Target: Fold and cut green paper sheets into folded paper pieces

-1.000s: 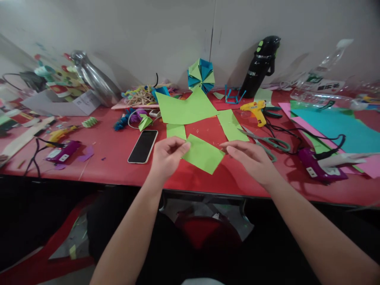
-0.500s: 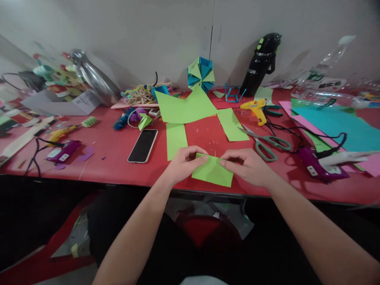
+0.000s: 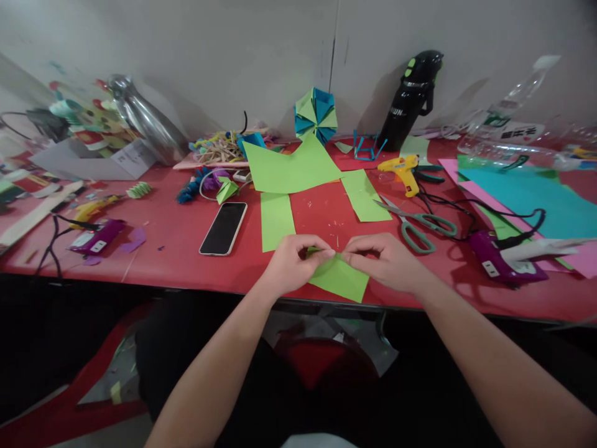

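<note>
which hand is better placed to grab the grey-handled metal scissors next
Right, probably: the right hand is nearer the scissors; the left hand is farther off. Both pinch the green rectangular paper, so the right might first let go.

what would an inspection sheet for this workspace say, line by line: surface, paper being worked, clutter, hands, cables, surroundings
surface: red tabletop, small pale scraps on it
paper being worked: small green piece near the front edge; large green sheet and two green strips beyond
clutter: phone on the left; scissors and yellow glue gun on the right
hands: left hand and right hand pinch the small green piece's far edge
cables: black, loosely curled near purple power blocks at both sides
surroundings: pale wall behind; spills: nothing seen
</note>
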{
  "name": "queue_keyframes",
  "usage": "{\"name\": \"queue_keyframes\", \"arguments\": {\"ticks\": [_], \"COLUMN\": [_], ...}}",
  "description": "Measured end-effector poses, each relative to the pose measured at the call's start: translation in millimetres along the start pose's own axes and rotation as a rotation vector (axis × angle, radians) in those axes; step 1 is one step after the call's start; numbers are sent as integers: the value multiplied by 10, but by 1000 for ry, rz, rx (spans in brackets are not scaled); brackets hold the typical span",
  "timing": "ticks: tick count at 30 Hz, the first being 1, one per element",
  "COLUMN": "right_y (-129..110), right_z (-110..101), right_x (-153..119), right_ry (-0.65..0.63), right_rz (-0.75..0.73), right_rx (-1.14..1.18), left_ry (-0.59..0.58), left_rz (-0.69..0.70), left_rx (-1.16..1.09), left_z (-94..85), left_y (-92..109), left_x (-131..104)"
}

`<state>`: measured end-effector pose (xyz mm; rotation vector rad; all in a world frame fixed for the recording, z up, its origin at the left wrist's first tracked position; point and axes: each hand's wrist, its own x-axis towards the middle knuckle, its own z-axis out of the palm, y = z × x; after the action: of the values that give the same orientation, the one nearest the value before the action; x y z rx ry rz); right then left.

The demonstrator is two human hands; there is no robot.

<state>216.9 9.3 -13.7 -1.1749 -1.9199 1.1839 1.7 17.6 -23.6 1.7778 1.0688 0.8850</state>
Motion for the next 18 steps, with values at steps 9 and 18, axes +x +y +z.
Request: {"name": "queue_keyframes", "arguments": {"ticks": [9,18], "right_y": [46,2], "right_z": [-278,-40], "right_x": [-67,3], "right_ry": [176,182], "right_rz": [21,-26], "right_rx": [-103,7], "left_ry": [296,130], "left_rz": [33,-4], "left_rx": [6,-27], "left_z": [-474,-188], "left_y": [-56,1], "left_x": [42,19]}}
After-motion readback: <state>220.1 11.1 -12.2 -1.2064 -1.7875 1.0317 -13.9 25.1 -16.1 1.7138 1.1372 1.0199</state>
